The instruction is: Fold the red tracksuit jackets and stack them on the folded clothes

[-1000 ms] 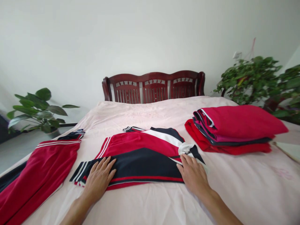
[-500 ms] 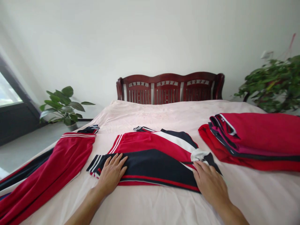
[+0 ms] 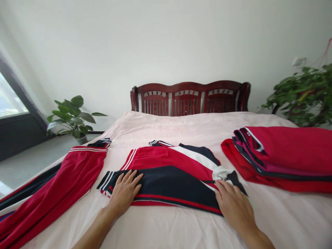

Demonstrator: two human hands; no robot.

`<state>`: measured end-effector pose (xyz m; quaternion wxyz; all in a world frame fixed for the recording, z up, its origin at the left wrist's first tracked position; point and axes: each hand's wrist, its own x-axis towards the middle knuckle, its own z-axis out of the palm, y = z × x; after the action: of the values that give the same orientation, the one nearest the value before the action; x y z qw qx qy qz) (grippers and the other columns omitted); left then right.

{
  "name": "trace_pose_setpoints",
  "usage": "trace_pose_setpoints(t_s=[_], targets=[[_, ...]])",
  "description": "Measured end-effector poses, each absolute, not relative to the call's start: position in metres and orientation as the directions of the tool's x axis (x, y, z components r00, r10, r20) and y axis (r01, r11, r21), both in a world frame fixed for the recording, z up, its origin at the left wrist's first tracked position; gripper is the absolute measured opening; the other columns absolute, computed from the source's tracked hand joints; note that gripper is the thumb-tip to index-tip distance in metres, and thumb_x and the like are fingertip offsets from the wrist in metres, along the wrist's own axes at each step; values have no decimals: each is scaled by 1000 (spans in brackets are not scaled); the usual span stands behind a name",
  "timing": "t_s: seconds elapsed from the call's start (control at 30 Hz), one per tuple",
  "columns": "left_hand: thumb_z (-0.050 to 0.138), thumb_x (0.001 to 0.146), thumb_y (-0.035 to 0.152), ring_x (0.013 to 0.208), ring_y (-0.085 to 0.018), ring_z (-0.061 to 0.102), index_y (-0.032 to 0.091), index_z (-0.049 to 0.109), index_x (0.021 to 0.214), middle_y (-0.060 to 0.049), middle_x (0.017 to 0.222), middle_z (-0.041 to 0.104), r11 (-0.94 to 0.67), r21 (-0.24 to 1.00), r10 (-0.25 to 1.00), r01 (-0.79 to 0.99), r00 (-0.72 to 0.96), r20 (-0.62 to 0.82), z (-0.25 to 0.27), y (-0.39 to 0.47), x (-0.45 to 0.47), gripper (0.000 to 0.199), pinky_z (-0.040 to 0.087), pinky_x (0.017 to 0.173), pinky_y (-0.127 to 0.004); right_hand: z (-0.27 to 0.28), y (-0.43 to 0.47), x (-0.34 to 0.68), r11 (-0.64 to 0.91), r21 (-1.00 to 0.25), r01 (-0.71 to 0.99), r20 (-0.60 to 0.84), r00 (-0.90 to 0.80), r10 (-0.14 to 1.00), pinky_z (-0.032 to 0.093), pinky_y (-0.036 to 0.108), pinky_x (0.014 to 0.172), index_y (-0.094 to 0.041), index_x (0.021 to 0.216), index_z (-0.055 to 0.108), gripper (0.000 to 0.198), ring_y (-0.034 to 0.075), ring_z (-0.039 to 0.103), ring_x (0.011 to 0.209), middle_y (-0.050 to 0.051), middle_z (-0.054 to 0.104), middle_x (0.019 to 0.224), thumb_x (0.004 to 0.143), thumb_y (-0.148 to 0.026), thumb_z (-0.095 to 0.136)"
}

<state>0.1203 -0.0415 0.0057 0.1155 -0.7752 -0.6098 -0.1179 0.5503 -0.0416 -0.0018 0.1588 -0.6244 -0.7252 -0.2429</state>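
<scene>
A red, navy and white track jacket (image 3: 166, 180) lies on the bed in front of me, one navy sleeve laid across its red body. My left hand (image 3: 126, 188) rests flat on that sleeve beside the white-striped cuff, fingers stretched out. At the jacket's right end, my right hand (image 3: 233, 204) lies over the shoulder near the pale collar (image 3: 220, 173), its fingers extended and pressed lightly to the cloth. Part of the collar and shoulder is hidden beneath the right hand.
Red and navy garments (image 3: 75, 173) lie along the bed's left edge. To the right sits a stack of folded red and dark clothes (image 3: 290, 148). Beneath everything is a pale pink sheet (image 3: 168, 228). Beyond are a dark wooden headboard (image 3: 186, 100) and leafy plants on both sides.
The whole view has shifted very slightly. Both hands stay in the same places on the jacket, and the clothes have not visibly moved.
</scene>
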Motion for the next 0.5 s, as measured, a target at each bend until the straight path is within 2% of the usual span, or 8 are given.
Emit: trace_pose_setpoints(t_s=[0.2,0.5], targets=[[38,98,42,137,-30,44,40,50,140,-4,147,52,-230,-27,919,973,226,323,4,-40,119,43,30,111,-55,-4,-41,552,115,152,982,534,-179,826,47,38,78,-18,120,65,33,24,60,98,6,67,124,95,-25,44],[40,98,41,137,-29,44,36,51,140,-5,147,52,-222,-60,916,973,229,328,4,-41,120,43,32,110,-55,-7,-39,555,128,157,979,558,-195,806,48,37,77,-18,119,67,32,23,60,95,5,67,122,94,-24,47]])
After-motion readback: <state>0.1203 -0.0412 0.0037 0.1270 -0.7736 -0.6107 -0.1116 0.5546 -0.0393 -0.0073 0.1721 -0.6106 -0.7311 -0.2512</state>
